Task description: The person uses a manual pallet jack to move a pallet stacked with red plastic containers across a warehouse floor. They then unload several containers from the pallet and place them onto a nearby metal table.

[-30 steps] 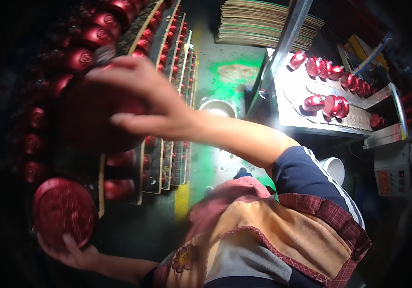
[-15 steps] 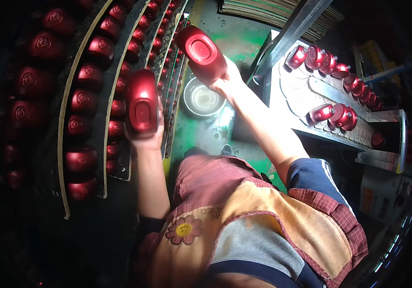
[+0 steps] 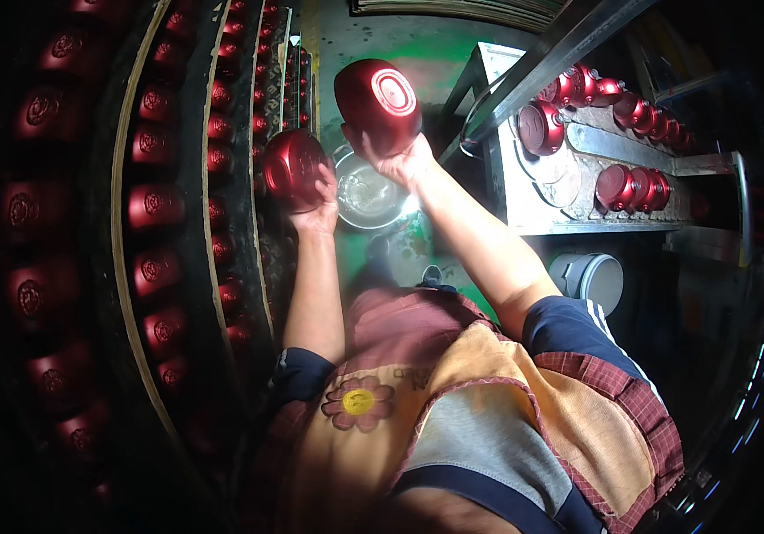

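Note:
My left hand grips a shiny red metal bowl, held on its side just right of the racks. My right hand holds a second red bowl higher up, its round base turned toward me. Both bowls hover above a silver metal basin that stands on the green floor. My forearms reach up from a flowered apron.
Long curved racks on the left carry several rows of red bowls. A grey metal bench on the right bears more red bowls. A white bucket stands below it. Stacked boards lie at the top.
Both hands have moved from the left racks toward the middle, each now holding a red bowl over the silver basin. The view has shifted right with them.

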Tool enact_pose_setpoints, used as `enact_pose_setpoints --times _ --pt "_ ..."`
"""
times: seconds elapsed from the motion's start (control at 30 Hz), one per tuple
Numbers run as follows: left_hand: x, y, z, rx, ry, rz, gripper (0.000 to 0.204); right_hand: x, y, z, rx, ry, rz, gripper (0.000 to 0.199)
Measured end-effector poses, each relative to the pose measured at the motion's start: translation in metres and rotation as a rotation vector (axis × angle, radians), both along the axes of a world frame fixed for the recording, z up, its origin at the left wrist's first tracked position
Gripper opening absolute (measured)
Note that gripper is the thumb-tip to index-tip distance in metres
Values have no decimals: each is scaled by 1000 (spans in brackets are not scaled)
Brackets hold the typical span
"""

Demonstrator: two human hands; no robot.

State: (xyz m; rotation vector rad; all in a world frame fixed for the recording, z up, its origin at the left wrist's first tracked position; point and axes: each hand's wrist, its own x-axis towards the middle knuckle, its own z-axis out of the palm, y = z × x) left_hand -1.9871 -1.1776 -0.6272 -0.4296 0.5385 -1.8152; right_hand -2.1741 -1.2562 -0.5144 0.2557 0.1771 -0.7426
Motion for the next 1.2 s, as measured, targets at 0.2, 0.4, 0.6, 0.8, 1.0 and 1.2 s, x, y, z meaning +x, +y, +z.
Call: enact_pose_setpoints --times 0.2,0.4,0.6,0.8,1.0,1.2 --pt "13 -19 -11 72 -88 11 58 9 -4 -2 102 176 -111 48" --pt "25 -20 -24 -108 -202 -47 70 -10 21 0 -110 53 -144 36" --pt "19 35 -24 75 -656 -53 80 -186 119 25 -519 442 -415 47" --pt "-41 76 -13 294 -1249 -22 47 -387 213 64 -333 1468 -851 52" --pt "-176 91 40 31 -1403 41 52 -534 180 48 -614 2494 -1027 44" --pt "-314 116 140 -180 -1558 158 70 -609 101 -1 -862 2508 -932 45"
